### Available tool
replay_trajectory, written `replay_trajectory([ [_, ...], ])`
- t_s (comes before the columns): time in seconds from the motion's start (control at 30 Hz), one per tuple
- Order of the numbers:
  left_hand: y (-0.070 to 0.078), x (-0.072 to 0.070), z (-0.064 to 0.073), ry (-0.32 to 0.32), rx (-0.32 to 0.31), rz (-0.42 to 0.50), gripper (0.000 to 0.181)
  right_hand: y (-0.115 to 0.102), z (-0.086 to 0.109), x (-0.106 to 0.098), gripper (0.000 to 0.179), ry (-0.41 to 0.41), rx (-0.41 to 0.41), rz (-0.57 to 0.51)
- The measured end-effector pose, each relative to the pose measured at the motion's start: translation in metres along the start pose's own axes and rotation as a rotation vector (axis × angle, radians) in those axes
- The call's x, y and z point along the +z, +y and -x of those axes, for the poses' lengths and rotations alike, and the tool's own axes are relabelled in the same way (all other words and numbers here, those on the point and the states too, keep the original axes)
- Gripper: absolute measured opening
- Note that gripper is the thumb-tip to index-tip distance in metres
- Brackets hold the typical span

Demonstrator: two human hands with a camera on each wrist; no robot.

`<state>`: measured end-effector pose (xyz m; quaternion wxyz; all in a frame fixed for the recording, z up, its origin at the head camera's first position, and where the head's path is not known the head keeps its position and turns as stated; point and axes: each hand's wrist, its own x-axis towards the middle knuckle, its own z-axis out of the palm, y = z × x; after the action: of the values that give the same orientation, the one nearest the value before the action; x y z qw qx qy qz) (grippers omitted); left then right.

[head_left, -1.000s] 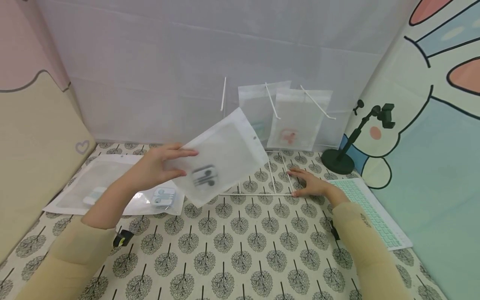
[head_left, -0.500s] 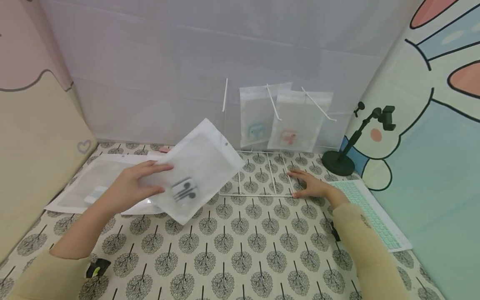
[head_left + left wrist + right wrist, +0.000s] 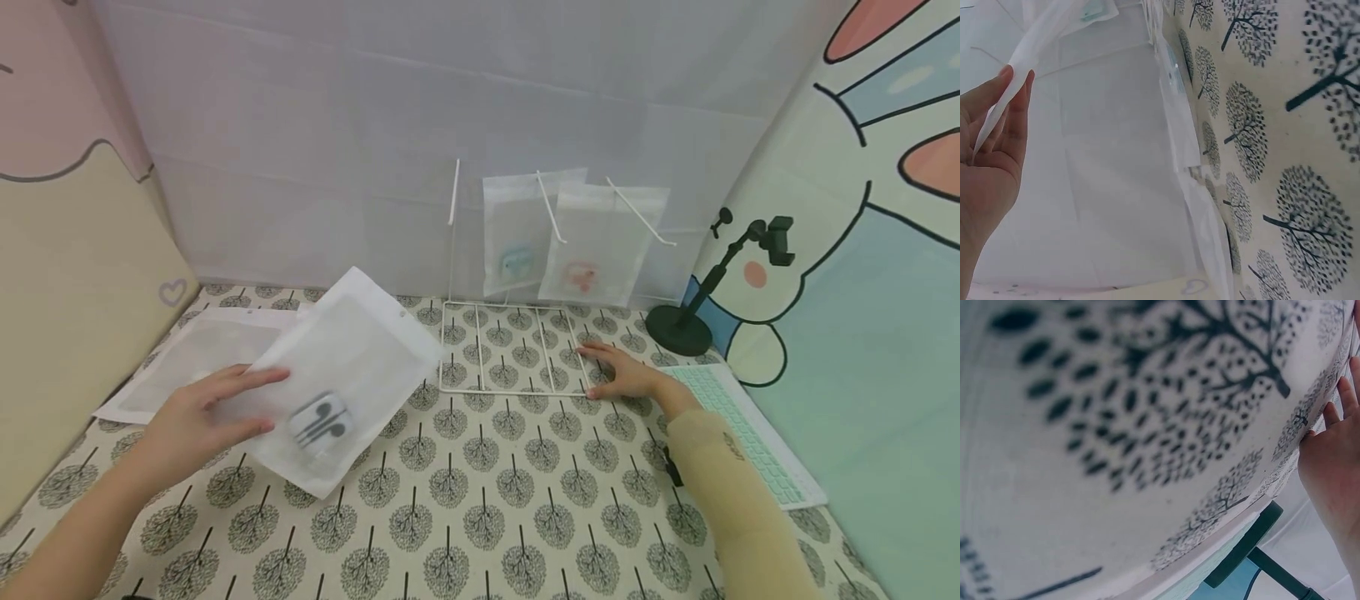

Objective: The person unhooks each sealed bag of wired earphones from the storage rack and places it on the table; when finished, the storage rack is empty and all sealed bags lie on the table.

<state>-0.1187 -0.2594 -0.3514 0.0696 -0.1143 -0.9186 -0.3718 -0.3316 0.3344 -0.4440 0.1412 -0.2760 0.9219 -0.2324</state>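
Basically, L hand (image 3: 191,425) has a white bag (image 3: 352,367) pinched btwn thumb and fingers at its L edge; the L wrist view shows that bag nearly edge-on in the grip. Bag is tilted, top edge w/ the hole toward upper R, and sits in front of the rack's L side, partly covering flat bags (image 3: 210,333) on the tabletop (image 3: 525,483). Can't tell if it touches them. Black earphones (image 3: 321,419) show thru its lower part.

R hand (image 3: 626,372) is at the near R corner of the white wire rack (image 3: 517,392), thumb and fingers spread apart, fingertips at the base's R side bar. R wrist view catches only part of it, fingers extended, w/ patterned cloth close up.

Rack has 3 hooks up top. Middle one carries a hanging bag w/ sth blue inside (image 3: 517,217); R one carries a bag w/ sth red inside (image 3: 611,242), which overlaps its neighbor a bit.

Right of the R hand: mint-and-white kbd (image 3: 738,433), set at an angle, partly behind the yellow sleeve (image 3: 727,483). Black stand (image 3: 678,331) is just behind kbd, near the back R.
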Motion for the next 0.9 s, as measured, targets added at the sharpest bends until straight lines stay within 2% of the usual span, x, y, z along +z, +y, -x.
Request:
replay_trajectory([
  [0.17, -0.017, -0.007, 0.023, 0.051, -0.026, -0.004, 0.058, 0.000, 0.000, 0.000, 0.088, 0.005, -0.005, 0.008],
  [0.37, -0.030, -0.021, 0.046, 0.097, -0.103, -0.054, 0.057, -0.002, 0.001, 0.000, 0.088, -0.001, -0.006, 0.012],
  [0.53, -0.039, -0.031, 0.061, 0.137, -0.095, -0.090, 0.058, -0.001, 0.001, 0.000, 0.087, 0.002, -0.003, 0.026],
  [0.63, -0.047, -0.036, 0.070, 0.149, -0.119, -0.096, 0.060, -0.003, 0.001, -0.001, 0.087, 0.001, -0.004, 0.024],
  [0.8, -0.065, -0.040, 0.087, 0.177, -0.159, -0.117, 0.065, -0.004, 0.000, -0.001, 0.087, -0.003, -0.008, 0.023],
  [0.9, -0.079, -0.042, 0.096, 0.204, -0.152, -0.136, 0.068, -0.003, 0.000, -0.001, 0.087, -0.003, -0.016, 0.010],
])
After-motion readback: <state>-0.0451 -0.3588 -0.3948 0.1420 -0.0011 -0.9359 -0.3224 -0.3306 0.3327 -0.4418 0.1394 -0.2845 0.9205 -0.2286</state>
